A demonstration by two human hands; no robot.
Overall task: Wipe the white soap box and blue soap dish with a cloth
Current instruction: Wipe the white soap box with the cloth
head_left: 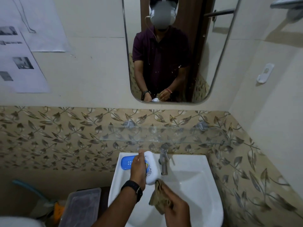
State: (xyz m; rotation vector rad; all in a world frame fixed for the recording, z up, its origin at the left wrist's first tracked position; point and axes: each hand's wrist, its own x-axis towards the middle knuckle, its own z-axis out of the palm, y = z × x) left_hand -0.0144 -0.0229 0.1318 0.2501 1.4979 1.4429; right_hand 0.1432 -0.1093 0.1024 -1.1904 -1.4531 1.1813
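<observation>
Head view: the left hand (137, 167) grips the white soap box (151, 167) above the white sink (196, 185), fingers wrapped around its left side, a black watch (132, 189) on the wrist. At five o'clock from the box, the right hand (176, 208) is closed on a brown cloth (159, 197), whose top corner touches the box's near end. The blue soap dish (126, 162) lies on the sink's back ledge at nine o'clock from the box, partly hidden by the left hand. A chrome tap (164, 161) stands just at three o'clock from the box.
</observation>
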